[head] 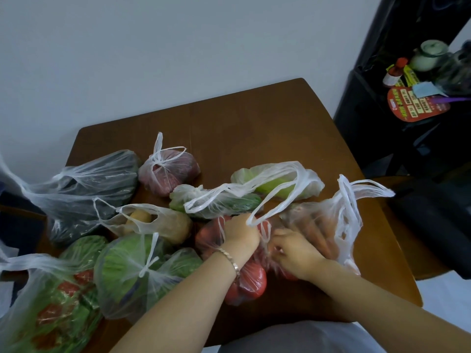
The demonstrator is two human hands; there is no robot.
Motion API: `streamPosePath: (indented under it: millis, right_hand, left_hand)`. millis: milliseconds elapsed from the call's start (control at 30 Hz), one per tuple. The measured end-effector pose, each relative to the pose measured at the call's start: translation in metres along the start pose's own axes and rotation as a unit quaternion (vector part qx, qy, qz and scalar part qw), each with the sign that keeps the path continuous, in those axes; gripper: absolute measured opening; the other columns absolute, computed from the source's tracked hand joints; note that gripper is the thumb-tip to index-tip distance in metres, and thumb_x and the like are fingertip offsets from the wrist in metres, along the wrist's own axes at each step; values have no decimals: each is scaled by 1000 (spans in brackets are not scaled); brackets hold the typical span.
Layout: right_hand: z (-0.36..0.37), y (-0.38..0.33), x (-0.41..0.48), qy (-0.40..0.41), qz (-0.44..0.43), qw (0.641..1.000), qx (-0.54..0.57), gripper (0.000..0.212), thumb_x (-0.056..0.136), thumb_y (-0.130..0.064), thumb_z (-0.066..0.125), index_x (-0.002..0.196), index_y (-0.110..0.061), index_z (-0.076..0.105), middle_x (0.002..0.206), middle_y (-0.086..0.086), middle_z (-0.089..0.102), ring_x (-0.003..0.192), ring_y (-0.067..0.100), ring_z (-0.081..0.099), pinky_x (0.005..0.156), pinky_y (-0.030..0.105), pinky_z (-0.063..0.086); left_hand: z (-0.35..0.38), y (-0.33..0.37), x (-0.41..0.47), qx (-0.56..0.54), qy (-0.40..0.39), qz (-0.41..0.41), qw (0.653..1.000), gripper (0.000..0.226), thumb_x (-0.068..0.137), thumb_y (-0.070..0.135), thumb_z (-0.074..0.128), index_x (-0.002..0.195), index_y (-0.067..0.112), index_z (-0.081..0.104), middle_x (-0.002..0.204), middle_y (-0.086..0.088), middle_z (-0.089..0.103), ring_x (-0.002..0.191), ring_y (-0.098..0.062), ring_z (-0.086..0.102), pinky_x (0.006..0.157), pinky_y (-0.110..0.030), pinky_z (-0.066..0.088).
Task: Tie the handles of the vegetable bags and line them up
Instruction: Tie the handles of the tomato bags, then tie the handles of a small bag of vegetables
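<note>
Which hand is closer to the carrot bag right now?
Right. The right hand lies beside the carrot bag, at its left edge; the left hand is farther left, gripping the tomato bag.

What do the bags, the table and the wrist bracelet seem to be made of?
Bags: thin translucent plastic film, crinkled; vegetables show through. Table: likely wood or veneer, brown, smooth, slight sheen. Bracelet: probably metal, pale and glinting; too small to confirm.
</note>
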State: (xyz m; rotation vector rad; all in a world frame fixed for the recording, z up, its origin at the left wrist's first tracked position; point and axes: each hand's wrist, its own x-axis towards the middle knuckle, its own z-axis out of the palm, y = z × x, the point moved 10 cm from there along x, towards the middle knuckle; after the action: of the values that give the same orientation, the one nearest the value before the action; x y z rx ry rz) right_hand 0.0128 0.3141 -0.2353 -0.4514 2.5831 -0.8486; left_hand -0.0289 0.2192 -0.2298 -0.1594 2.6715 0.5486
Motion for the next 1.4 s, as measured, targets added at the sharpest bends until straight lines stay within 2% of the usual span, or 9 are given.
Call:
streamPosePath:
  millis: [133, 267, 367, 500, 567, 767, 933, 1000, 1400]
  right_hand:
    - [-48, -8, -21, 24, 70, 995, 62, 14, 87, -21, 54, 97, -15, 62, 100, -1, 62, 89, 12, 57, 87, 31, 48]
    - [-137, -45, -62, 197, -33, 975, 94, 10, 86, -26, 57, 89, -19, 64, 75, -2, 63, 69, 9, 58, 65, 23, 50]
    - [-189, -27, -96, 386, 20, 921, 43, 20, 78, -41, 58, 90, -25, 54, 78, -15, 50, 70, 1, 50, 61, 7, 38]
    - [-149, 47, -81, 271, 199, 941, -38, 40, 82, -40, 60, 113, -16, 52, 110, 2, 47, 105, 17, 46, 82, 20, 35]
    - [-137, 62, -80, 263, 176, 947, 44, 15, 92, -25, 47, 84, -19, 58, 93, 4, 56, 90, 19, 53, 76, 25, 37]
    - [-149, 106, -109, 336, 219, 812, 425, 51, 98, -29, 32, 52, -14, 48, 51, 1, 47, 51, 17, 46, 57, 27, 40]
    - [-172, 120, -117, 348, 225, 810, 415, 53, 99, -29, 29, 48, -16, 37, 46, 0, 34, 43, 12, 32, 49, 28, 32]
    - [-182, 123, -117, 355, 216, 810, 414, 52, 99, -30, 29, 50, -16, 37, 46, 0, 34, 41, 9, 33, 47, 26, 31]
    - [-190, 149, -79, 345, 175, 820, 422, 44, 97, -31, 35, 56, -17, 40, 53, -2, 40, 50, 10, 40, 54, 23, 39]
  left_hand:
    - [-27, 44, -11, 83, 42, 160, 983, 26, 94, 12, 39, 113, 10, 57, 118, -9, 57, 114, -27, 51, 100, -37, 38]
    - [-46, 104, -44, 9, 55, 353, 934, 22, 88, 13, 45, 79, 7, 65, 74, 0, 59, 69, -13, 56, 67, -18, 50]
    - [-34, 123, -42, -51, -31, 315, 947, 19, 94, 20, 44, 89, 19, 63, 78, 11, 52, 71, -2, 46, 69, -10, 34]
    - [-9, 141, -27, -153, -122, 238, 951, 27, 92, 19, 50, 118, 19, 57, 113, 4, 62, 96, -6, 55, 84, -20, 43]
    - [2, 156, -16, -145, -109, 256, 950, 29, 84, 22, 53, 113, 19, 54, 116, 2, 60, 105, -11, 56, 95, -30, 47]
    - [53, 193, -13, -152, -258, 206, 932, 64, 79, 20, 69, 133, 5, 37, 120, -15, 57, 108, -24, 55, 89, -28, 43]
    - [70, 187, -3, -107, -233, 165, 952, 19, 86, 30, 59, 83, 11, 57, 72, 2, 56, 78, -18, 56, 78, -33, 48]
    - [60, 188, -6, -120, -189, 166, 960, 30, 93, 31, 47, 65, 19, 49, 62, 7, 46, 67, -14, 48, 72, -31, 40]
    - [34, 112, -10, -346, -86, 37, 934, 42, 99, 35, 29, 68, 19, 52, 55, 4, 41, 46, -8, 39, 43, -17, 34]
